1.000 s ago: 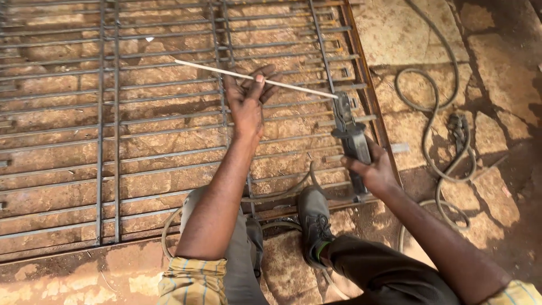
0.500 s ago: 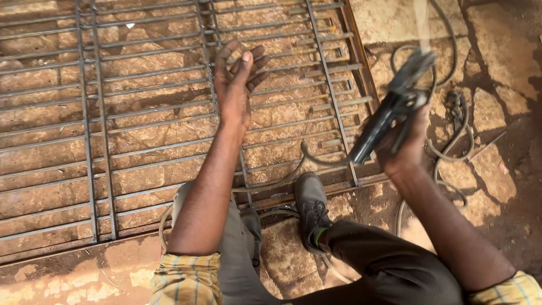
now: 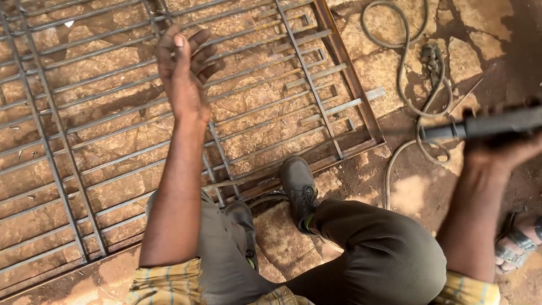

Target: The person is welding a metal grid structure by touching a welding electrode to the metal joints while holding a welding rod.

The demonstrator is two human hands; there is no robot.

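My left hand (image 3: 183,73) hovers over a rusty steel bar grille (image 3: 96,147) lying on the stone ground, fingers loosely spread, with nothing visible in it. At the far right, off the grille's edge, my right hand (image 3: 499,153) grips a dark, blurred, rod-shaped tool (image 3: 491,125) held roughly level. A grey cable (image 3: 403,73) loops on the ground just left of the tool. I crouch with my dark shoe (image 3: 299,189) against the grille's near frame.
The grille's angle-iron frame (image 3: 350,85) runs diagonally at the right. A clamp-like metal piece (image 3: 433,59) lies among the cable loops. A sandalled foot (image 3: 516,243) of another person stands at the lower right. Rough stone paving surrounds everything.
The thin rod seen in my left hand a second ago is no longer visible. My right hand has lifted the dark tool off the grille and swung it out to the right.
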